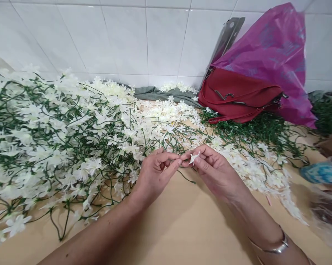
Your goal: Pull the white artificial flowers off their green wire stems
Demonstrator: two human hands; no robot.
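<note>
Over the front of the table, my left hand (157, 171) is closed in a pinch, thumb against forefinger. A thin green artificial stem (188, 179) trails from just below those fingertips; the exact grip point is hidden. My right hand (217, 171) is closed on a small white artificial flower (194, 158), held between thumb and fingers with its petals facing me. The fingertips of both hands nearly meet. To the left lies a big heap of white flowers on green stems (58, 132). Loose white petal pieces (166, 114) are spread behind the hands.
At the back right, a red handbag (237, 95) rests on a pile of green stems (251, 127), beside a purple plastic bag (276, 55). More white pieces (248, 169) lie right of my hands. Blue-and-white wrapped material (322, 172) is at the right edge. A tiled wall (121, 40) stands behind.
</note>
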